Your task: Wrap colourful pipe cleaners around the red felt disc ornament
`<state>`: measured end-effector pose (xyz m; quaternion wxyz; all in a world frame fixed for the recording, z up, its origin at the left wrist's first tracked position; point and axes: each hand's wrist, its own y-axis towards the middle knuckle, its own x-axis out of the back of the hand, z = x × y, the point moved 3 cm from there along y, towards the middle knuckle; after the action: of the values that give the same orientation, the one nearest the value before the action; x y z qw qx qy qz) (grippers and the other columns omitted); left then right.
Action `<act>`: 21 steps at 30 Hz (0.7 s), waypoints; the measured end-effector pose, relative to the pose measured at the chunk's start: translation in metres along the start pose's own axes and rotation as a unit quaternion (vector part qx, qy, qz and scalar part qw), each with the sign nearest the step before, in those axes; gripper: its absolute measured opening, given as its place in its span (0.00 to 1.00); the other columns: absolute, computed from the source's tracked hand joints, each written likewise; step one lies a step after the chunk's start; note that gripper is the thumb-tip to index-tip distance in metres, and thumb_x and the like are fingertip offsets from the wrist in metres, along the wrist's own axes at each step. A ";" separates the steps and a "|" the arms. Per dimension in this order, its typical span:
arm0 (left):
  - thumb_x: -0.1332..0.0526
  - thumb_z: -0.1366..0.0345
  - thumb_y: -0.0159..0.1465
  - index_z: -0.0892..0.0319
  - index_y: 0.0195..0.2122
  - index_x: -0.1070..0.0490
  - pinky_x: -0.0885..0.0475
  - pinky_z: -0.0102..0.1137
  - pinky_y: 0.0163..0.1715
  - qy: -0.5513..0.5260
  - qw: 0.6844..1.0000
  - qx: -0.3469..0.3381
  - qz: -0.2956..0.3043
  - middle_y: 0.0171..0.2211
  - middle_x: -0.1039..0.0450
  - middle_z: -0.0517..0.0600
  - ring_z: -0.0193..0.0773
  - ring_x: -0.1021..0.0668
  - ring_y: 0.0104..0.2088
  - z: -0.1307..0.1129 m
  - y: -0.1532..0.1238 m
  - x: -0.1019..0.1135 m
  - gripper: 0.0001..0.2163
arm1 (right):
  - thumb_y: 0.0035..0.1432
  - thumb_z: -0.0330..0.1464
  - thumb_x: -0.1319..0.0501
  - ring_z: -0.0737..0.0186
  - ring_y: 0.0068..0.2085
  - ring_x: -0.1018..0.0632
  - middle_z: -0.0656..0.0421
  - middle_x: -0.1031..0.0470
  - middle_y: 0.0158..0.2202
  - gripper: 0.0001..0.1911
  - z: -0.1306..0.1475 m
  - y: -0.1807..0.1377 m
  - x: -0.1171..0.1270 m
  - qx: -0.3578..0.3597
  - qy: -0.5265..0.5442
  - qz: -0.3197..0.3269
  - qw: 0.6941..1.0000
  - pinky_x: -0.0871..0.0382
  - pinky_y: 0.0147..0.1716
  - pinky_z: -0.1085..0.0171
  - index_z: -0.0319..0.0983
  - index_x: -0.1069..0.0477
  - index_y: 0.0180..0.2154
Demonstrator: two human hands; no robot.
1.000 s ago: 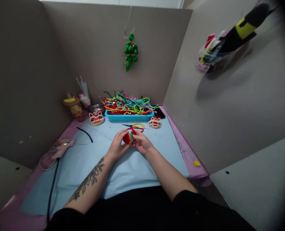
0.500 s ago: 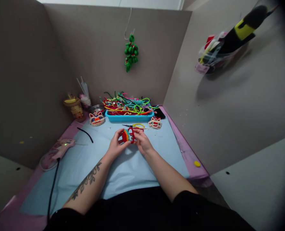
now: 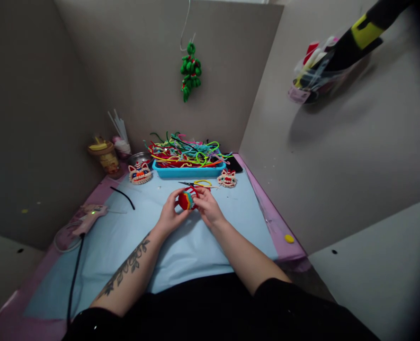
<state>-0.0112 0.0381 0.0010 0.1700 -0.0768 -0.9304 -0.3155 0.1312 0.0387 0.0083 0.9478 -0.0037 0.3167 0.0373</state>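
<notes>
My left hand [image 3: 170, 214] and my right hand [image 3: 207, 208] meet over the pale blue mat [image 3: 131, 237], both closed on a small round pipe-cleaner piece [image 3: 186, 200] in red, yellow and blue. A loose red pipe cleaner arcs over its top from my right fingers. Scissors [image 3: 190, 184] and a yellow pipe-cleaner loop [image 3: 203, 182] lie just beyond the hands.
A blue tray [image 3: 188, 171] heaped with coloured pipe cleaners stands at the back. Two finished lion-face pieces [image 3: 139, 173] [image 3: 227, 178] flank it. A pink glue gun [image 3: 89, 215] with a black cord lies left, a black pipe cleaner [image 3: 123, 196] near it. A green ornament [image 3: 190, 71] hangs above.
The round piece has been turned in my fingers and the red pipe cleaner now loops over it. The view has shifted slightly.
</notes>
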 end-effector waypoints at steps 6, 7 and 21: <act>0.38 0.69 0.56 0.55 0.58 0.43 0.30 0.44 0.50 0.095 0.994 -0.058 0.016 0.55 0.36 0.59 0.46 0.30 0.55 -0.005 0.000 -0.001 0.28 | 0.38 0.28 0.33 0.67 0.27 0.28 0.66 0.28 0.25 0.22 -0.006 0.003 0.003 0.012 -0.022 -0.021 0.999 0.36 0.30 0.66 0.42 0.37 0.37; 0.38 0.69 0.56 0.56 0.58 0.43 0.30 0.44 0.50 0.106 0.992 -0.063 0.017 0.55 0.35 0.59 0.46 0.30 0.55 -0.006 0.000 -0.001 0.28 | 0.37 0.27 0.33 0.68 0.26 0.28 0.67 0.29 0.24 0.22 -0.007 0.003 0.003 0.012 -0.024 -0.025 0.999 0.36 0.30 0.66 0.41 0.37 0.37; 0.38 0.70 0.56 0.54 0.59 0.43 0.30 0.44 0.50 0.137 0.988 -0.074 0.015 0.53 0.33 0.57 0.44 0.29 0.53 -0.008 -0.001 -0.002 0.29 | 0.35 0.26 0.34 0.71 0.22 0.31 0.69 0.31 0.20 0.23 -0.006 0.006 0.007 0.021 -0.032 -0.038 0.999 0.38 0.28 0.68 0.42 0.39 0.35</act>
<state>-0.0075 0.0321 0.0055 0.2945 -0.0588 -0.8711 -0.3885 0.1330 0.0447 -0.0006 0.9580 0.0050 0.2866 -0.0051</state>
